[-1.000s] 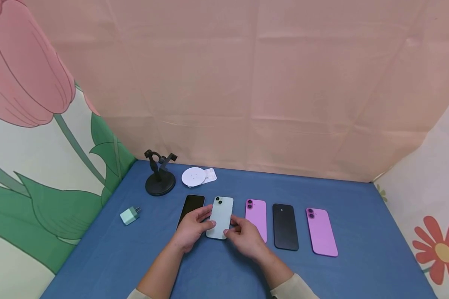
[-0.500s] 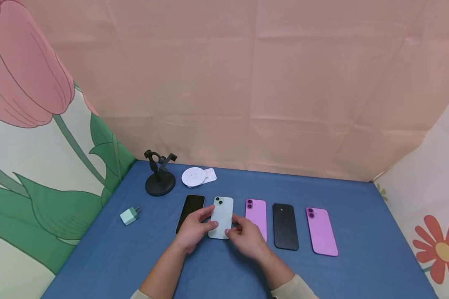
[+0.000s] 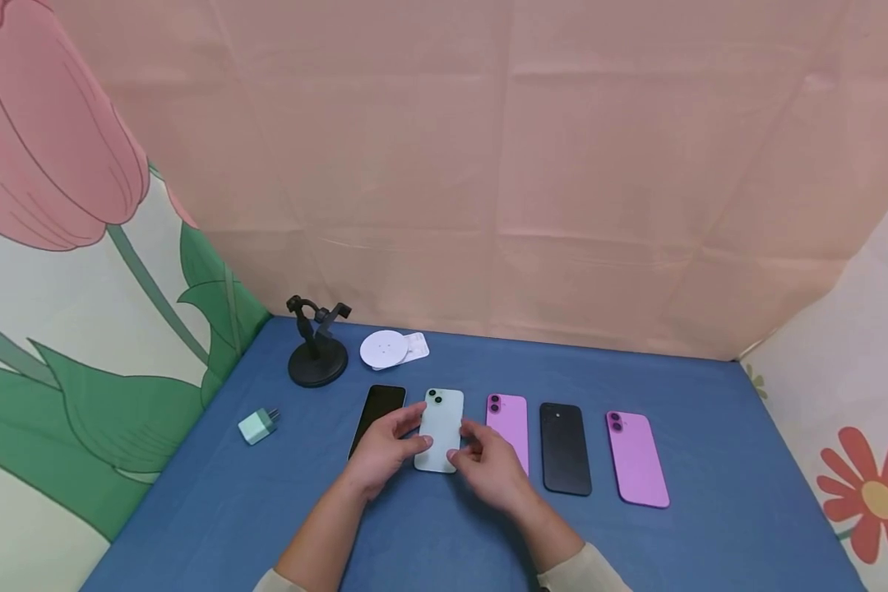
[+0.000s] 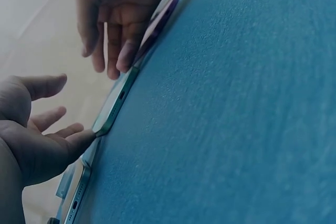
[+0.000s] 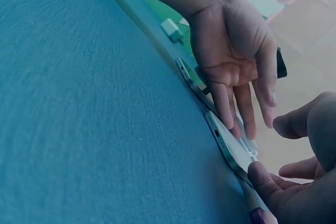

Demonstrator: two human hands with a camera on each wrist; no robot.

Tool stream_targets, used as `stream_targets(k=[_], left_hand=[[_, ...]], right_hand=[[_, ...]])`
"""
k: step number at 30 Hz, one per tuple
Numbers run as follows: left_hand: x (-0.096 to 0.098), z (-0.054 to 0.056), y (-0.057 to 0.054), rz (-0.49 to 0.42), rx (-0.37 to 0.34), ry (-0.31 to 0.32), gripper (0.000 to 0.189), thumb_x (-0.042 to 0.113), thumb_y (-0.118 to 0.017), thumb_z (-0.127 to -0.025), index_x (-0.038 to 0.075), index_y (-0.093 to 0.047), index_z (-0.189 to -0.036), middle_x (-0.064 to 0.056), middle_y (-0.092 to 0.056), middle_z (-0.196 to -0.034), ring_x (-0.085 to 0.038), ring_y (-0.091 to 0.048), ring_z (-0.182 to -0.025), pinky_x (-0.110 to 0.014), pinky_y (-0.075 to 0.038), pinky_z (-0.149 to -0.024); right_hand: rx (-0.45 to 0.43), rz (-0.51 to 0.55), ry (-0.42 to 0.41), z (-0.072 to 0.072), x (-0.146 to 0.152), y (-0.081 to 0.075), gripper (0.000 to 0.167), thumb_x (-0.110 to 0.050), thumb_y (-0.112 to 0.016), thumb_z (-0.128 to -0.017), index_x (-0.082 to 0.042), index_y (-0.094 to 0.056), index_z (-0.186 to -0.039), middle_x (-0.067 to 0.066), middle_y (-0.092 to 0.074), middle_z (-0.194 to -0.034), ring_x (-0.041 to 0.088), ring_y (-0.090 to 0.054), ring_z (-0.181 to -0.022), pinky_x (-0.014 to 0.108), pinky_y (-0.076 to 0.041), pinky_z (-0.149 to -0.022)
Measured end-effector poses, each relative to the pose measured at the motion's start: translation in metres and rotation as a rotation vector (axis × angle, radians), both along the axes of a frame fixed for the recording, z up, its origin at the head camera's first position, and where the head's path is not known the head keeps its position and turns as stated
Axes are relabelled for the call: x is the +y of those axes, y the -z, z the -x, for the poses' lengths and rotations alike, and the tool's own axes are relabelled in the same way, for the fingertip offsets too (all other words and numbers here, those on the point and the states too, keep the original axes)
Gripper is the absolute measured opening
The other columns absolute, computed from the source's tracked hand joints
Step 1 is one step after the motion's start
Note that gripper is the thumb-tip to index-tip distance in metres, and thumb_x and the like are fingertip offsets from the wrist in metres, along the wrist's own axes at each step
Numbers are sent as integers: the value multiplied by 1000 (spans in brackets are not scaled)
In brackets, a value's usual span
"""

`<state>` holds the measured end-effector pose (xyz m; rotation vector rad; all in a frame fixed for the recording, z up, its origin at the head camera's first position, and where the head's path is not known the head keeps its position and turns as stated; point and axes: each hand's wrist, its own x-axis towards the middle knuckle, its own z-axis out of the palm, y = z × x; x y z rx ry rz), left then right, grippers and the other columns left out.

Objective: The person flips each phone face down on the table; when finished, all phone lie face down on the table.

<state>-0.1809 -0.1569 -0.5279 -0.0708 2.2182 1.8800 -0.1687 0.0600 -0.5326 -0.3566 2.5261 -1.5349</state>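
Note:
A pale mint phone (image 3: 440, 432) lies back up on the blue table, its twin cameras at the far end. My left hand (image 3: 385, 448) is at its left edge, the fingers extended and relaxed; in the left wrist view a fingertip touches the phone's near corner. On the opposite side, my right hand (image 3: 492, 469) has its fingertips at the right edge, loosely bent and not wrapped round it. A black phone (image 3: 380, 407) sits left of it, partly hidden by my left hand. Just right lies a pink phone (image 3: 508, 423), its lower part behind my right hand.
Farther right are a dark phone (image 3: 565, 448) and another pink phone (image 3: 637, 459). At the back left stand a black phone stand (image 3: 316, 362) and a white disc (image 3: 383, 349) over a white card (image 3: 417, 346). A mint plug adapter (image 3: 256, 427) lies at the left.
The mint phone has slid slightly to the right and sits a little straighter. Both hands have shifted right with it by a small amount; the other phones have stayed in place.

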Motion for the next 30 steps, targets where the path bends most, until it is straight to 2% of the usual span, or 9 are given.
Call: stream_targets(k=[9,15,19,25,30], left_hand=[[-11,1,-2,5,42,-44,59,9,-75,-94,7,-55,-149,-15,-52,-154,-36,-47,-143,-47,-41,-114],[-19,-2,-5,7,42,-71,60,7,-75,-94,7,-53,-150,-14,-52,-154,-34,-46,-144,-46,-41,-114],[-25,-2,-6,6,43,-79,61,6,-75,-94,7,-53,-151,-14,-51,-155,-33,-44,-146,-46,-40,-115],[-36,0,-8,50,59,-122,62,9,-76,-93,8,-53,-151,-13,-50,-156,-35,-41,-148,-53,-37,-117],[-46,0,-7,65,67,-152,62,6,-74,-94,5,-51,-152,-14,-46,-159,-35,-37,-150,-49,-30,-121]], right_hand=[[-15,27,-35,5,-10,-4,61,-30,-71,-98,-1,-53,-149,14,-64,-134,20,-62,-98,31,-57,-82],[-39,45,-65,7,-23,-6,60,-28,-71,-98,-2,-53,-149,13,-65,-133,20,-64,-101,29,-57,-81],[-53,66,-77,9,-32,-5,60,-26,-72,-97,-1,-53,-148,14,-65,-132,22,-66,-104,34,-59,-83],[-63,97,-97,12,-46,-4,59,-25,-72,-97,0,-54,-147,15,-66,-132,22,-68,-107,39,-60,-88],[-79,121,-107,12,-57,-7,60,-25,-71,-97,2,-52,-148,16,-65,-135,23,-68,-112,40,-60,-90]])
